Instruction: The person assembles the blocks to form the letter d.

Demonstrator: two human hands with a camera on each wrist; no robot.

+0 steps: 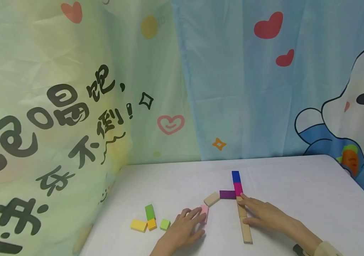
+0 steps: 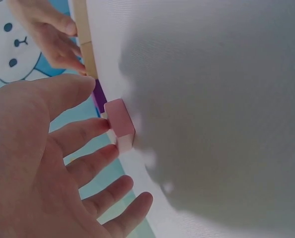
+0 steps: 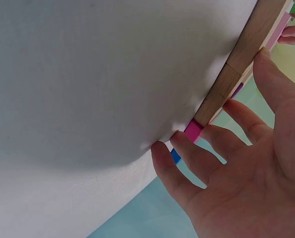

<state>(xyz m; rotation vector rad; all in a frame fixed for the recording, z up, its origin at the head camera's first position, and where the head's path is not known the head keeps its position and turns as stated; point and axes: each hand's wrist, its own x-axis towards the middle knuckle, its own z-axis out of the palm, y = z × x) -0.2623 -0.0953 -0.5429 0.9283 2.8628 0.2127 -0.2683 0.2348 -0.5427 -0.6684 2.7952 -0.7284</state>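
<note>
Blocks lie end to end in a column in the head view: a blue block point(image 1: 235, 176) at the far end, a magenta block point(image 1: 238, 189), then plain wooden blocks point(image 1: 246, 233). A purple block point(image 1: 227, 194) branches left from it, followed by a slanted wooden block point(image 1: 212, 199) and a pink block point(image 1: 205, 213). My left hand point(image 1: 183, 229) touches the pink block with extended fingertips; the thumb stands apart from it in the left wrist view. My right hand point(image 1: 266, 213) rests its fingertips along the column's right side, fingers spread and relaxed.
Left of my left hand lie a green block point(image 1: 150, 212), a yellow block point(image 1: 138, 225), an orange block point(image 1: 151, 224) and a light green block point(image 1: 165, 224). The white table point(image 1: 297, 177) ends at a printed curtain point(image 1: 226, 89). A dark object point(image 1: 298, 249) sits beneath my right forearm.
</note>
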